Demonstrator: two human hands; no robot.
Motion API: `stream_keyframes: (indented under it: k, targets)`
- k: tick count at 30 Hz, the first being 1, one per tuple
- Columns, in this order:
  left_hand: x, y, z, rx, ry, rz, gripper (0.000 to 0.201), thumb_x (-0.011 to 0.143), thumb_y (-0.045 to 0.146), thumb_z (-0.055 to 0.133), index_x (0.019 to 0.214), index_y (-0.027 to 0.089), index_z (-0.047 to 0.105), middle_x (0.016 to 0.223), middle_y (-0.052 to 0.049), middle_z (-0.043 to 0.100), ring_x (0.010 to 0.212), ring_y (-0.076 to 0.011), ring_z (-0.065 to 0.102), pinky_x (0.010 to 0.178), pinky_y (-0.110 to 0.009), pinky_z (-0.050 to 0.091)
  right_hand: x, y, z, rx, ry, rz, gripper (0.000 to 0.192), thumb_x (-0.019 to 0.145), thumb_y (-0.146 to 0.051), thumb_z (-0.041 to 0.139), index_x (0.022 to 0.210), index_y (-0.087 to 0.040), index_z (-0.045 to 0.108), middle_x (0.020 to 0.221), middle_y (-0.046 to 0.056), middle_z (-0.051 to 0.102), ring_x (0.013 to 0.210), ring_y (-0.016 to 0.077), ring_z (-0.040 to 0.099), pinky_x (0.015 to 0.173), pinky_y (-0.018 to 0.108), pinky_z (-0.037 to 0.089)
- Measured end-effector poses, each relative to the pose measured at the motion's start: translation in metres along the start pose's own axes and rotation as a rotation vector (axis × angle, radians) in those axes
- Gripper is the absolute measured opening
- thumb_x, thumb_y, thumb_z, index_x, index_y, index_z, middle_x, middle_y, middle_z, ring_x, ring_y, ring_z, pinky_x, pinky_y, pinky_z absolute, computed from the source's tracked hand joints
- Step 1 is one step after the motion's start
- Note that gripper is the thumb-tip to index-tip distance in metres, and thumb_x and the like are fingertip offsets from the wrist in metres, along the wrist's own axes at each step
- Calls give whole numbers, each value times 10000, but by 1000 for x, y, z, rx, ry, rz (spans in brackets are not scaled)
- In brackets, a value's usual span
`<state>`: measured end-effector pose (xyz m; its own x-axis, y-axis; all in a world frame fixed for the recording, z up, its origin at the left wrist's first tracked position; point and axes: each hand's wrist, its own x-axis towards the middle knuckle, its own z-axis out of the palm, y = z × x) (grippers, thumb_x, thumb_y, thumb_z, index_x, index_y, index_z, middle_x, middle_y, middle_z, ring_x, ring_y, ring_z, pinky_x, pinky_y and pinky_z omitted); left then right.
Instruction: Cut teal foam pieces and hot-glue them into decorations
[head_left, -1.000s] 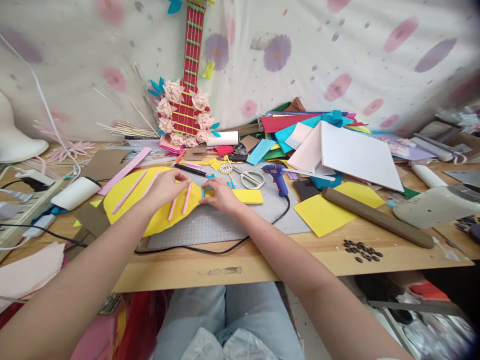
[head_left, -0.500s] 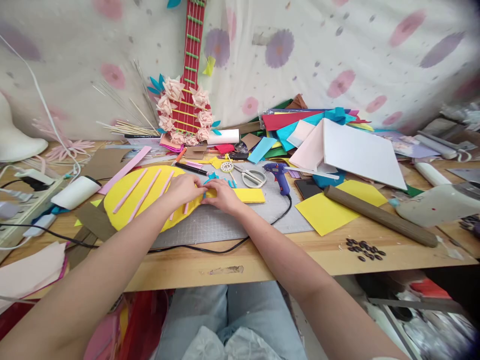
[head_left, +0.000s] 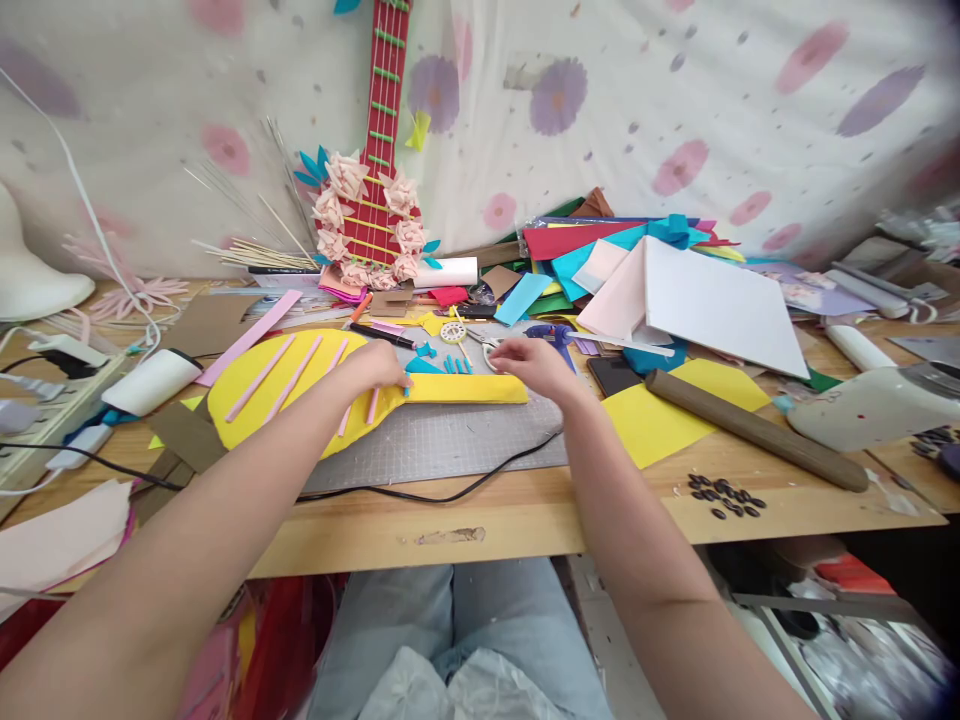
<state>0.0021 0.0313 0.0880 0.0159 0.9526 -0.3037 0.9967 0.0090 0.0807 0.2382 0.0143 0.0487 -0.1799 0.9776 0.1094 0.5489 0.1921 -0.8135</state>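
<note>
A yellow guitar-shaped piece (head_left: 262,370) lies on the grey cutting mat (head_left: 435,450), with pink strips across its body. Its long yellow neck (head_left: 465,389) points to the right. My left hand (head_left: 371,368) rests where body meets neck, its fingers closed on a short blue strip (head_left: 407,386). My right hand (head_left: 534,365) is lifted past the neck's far end, apart from it, fingers loosely spread with nothing seen in them. Beneath its fingertips are the scissors (head_left: 487,350), partly covered. Behind it lies the blue glue gun (head_left: 551,335), also partly hidden. Several short blue strips (head_left: 456,365) lie above the neck.
A red flower-trimmed guitar (head_left: 379,200) leans on the curtain at the back. Coloured sheets and a white board (head_left: 724,300) are piled behind right. A brown roll (head_left: 757,430) lies over yellow sheet (head_left: 660,430). Black beads (head_left: 724,495) sit near the front edge. A cable (head_left: 450,500) crosses the mat.
My right hand has left the joint of body and neck and moved right, over the scissors and in front of the glue gun. My left hand stays at the joint.
</note>
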Motion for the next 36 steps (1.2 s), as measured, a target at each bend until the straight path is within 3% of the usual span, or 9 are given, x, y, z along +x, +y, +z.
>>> stream_keyframes:
  k: [4, 8, 11, 13, 16, 21, 28, 32, 36]
  targets:
    - [2, 3, -1, 21, 4, -4, 221, 544, 381, 702, 536, 178, 616, 610, -86, 617, 742, -289, 623, 600, -302, 417, -25, 18, -55, -147, -137, 233, 212, 701, -370, 615, 645, -166, 596, 627, 29, 641, 543, 118, 548, 526, 244, 418]
    - [6, 5, 1, 38, -11, -12, 233, 503, 379, 726, 521, 185, 599, 602, -83, 608, 777, -298, 619, 618, -299, 421, -34, 37, -83, -449, 7, 519, 438, 669, -590, 578, 625, -155, 592, 626, 79, 635, 552, 167, 562, 536, 292, 420]
    - [7, 6, 2, 41, -5, -33, 229, 501, 384, 723, 528, 194, 598, 643, -82, 620, 805, -299, 618, 637, -304, 428, -25, 53, -77, -590, 185, 491, 575, 610, -632, 608, 920, -148, 607, 882, 117, 658, 765, 233, 602, 624, 318, 439]
    - [6, 7, 2, 36, 0, -44, 221, 516, 384, 711, 532, 194, 600, 674, -90, 628, 812, -304, 618, 642, -315, 433, -15, 62, -64, -588, 217, 418, 620, 629, -605, 611, 1044, -146, 571, 1012, 128, 633, 890, 246, 590, 699, 318, 441]
    - [3, 6, 2, 18, 1, -58, 208, 523, 381, 703, 549, 196, 613, 692, -95, 636, 807, -308, 620, 640, -327, 439, -3, 72, -44, -540, 229, 390, 512, 707, -551, 559, 1009, -139, 589, 1000, 126, 637, 939, 253, 583, 755, 318, 429]
    - [1, 3, 2, 31, -14, -42, 231, 512, 393, 704, 609, 191, 649, 715, -100, 651, 809, -307, 623, 650, -331, 448, 5, 76, -26, -466, 373, 383, 426, 760, -477, 517, 999, -133, 596, 1000, 139, 645, 954, 264, 584, 787, 329, 427]
    - [0, 1, 3, 23, -2, -50, 262, 511, 399, 705, 657, 184, 666, 731, -96, 663, 816, -288, 623, 658, -315, 458, 4, 75, -23, -356, 470, 388, 418, 767, -476, 500, 992, -141, 610, 974, 137, 656, 948, 277, 586, 813, 363, 427]
    - [0, -2, 5, -64, 71, -78, 230, 483, 381, 720, 598, 196, 644, 688, -90, 650, 798, -297, 621, 648, -325, 455, 3, 78, -26, -241, 547, 371, 451, 754, -507, 490, 985, -138, 607, 900, 119, 659, 885, 255, 605, 766, 341, 451]
    - [3, -6, 7, -77, 80, -53, 213, 466, 376, 736, 509, 209, 609, 577, -76, 604, 770, -297, 621, 639, -324, 451, 3, 82, -28, -181, 526, 329, 509, 773, -529, 428, 1053, -127, 568, 857, 107, 652, 788, 224, 617, 688, 318, 470]
